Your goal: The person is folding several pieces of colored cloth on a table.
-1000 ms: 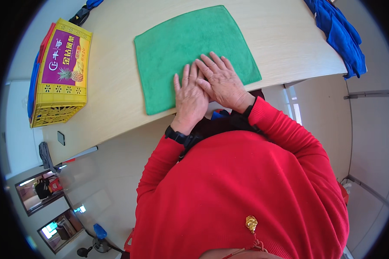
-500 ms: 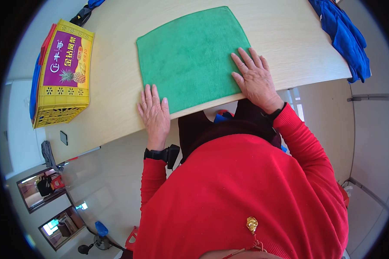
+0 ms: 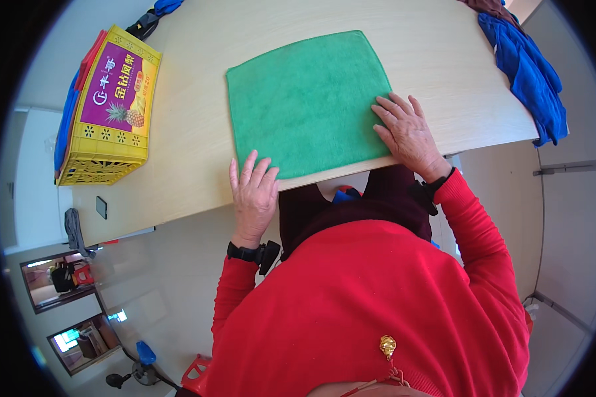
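Note:
A green cloth [image 3: 308, 99], roughly square, lies spread flat on the pale wooden table [image 3: 198, 126], its near side close to the table's front edge. At the cloth's near left corner is my left hand [image 3: 253, 198], fingers stretched out and tips next to the corner. My right hand [image 3: 409, 135] rests at the cloth's right side with fingers extended, the tips over or touching its edge. Neither hand grips anything. A dark band is on each wrist.
A yellow plastic crate [image 3: 116, 112] with red and blue cloth over its far side stands at the left. Near it lies a dark phone-like slab [image 3: 101, 207]. Blue cloth [image 3: 523, 76] hangs over the table's right end. A grey cloth [image 3: 74, 231] droops from the left edge.
The whole view has shifted, so the table and cloth sit lower in it. My left hand has drawn back slightly from the cloth's left edge toward its near corner. The cloth stays flat.

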A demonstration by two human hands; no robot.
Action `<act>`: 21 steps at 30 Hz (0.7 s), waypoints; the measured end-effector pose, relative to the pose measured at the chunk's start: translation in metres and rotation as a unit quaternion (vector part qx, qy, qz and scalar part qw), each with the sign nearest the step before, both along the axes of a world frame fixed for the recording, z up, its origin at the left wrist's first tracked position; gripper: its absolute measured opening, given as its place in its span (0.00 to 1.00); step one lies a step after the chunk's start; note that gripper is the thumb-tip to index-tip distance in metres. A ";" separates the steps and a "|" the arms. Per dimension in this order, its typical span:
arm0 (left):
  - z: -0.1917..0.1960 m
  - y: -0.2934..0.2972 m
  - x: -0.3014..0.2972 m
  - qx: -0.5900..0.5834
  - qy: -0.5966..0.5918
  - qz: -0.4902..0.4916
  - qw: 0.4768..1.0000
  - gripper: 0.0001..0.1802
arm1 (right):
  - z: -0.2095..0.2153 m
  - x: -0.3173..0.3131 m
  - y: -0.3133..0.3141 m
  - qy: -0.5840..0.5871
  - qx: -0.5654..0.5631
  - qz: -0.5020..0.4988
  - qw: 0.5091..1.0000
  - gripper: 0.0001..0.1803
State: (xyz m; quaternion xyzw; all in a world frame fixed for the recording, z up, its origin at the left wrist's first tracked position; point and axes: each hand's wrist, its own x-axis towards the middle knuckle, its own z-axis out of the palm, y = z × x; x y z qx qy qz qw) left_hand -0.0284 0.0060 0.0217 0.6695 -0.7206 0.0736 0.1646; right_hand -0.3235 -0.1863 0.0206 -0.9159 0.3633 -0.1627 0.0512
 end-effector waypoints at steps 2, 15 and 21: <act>0.001 0.001 0.008 -0.025 -0.059 -0.013 0.998 0.09 | 0.002 0.001 0.004 -0.008 -0.007 0.001 1.000 0.21; 0.013 -0.100 0.167 0.020 -0.233 0.100 0.967 0.14 | 0.057 0.076 0.068 0.086 0.177 0.235 0.952 0.16; 0.026 -0.099 0.109 0.048 -0.109 0.130 0.984 0.25 | 0.056 0.099 0.025 -0.050 0.338 0.189 0.921 0.22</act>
